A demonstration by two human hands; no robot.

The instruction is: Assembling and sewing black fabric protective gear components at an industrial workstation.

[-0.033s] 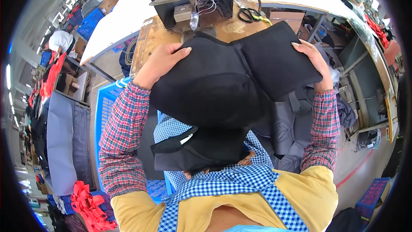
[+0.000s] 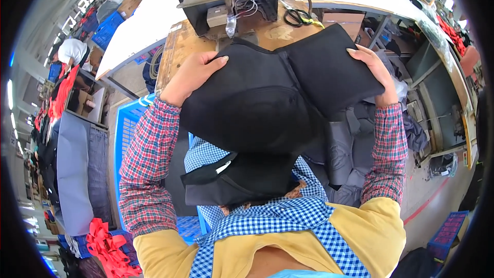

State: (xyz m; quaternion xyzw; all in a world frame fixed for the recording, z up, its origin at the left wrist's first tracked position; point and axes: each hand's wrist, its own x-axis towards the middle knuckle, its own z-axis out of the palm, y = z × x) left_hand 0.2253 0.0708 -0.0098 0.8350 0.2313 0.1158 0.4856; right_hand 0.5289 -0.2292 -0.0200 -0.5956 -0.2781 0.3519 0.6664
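Note:
A black bra-like garment (image 2: 252,108) is held up and spread between my two hands, with a seam down its middle and a curved, cup-like line on its left part. My left hand (image 2: 193,76) pinches its upper left edge, thumb on top and fingers hidden underneath. At the far right edge, my right hand (image 2: 377,72) grips it the same way. Below, on my checked apron (image 2: 267,221), lies another dark garment (image 2: 247,180) with a small white label. The held garment partly covers it.
A machine (image 2: 224,0) stands on a worn wooden table (image 2: 177,51) ahead, with black-handled scissors (image 2: 297,18) beside it. A blue crate (image 2: 126,134) is at my left, and dark padded pieces (image 2: 345,154) are piled at right. Red fabric strips (image 2: 107,244) lie lower left. Another person (image 2: 73,51) is far left.

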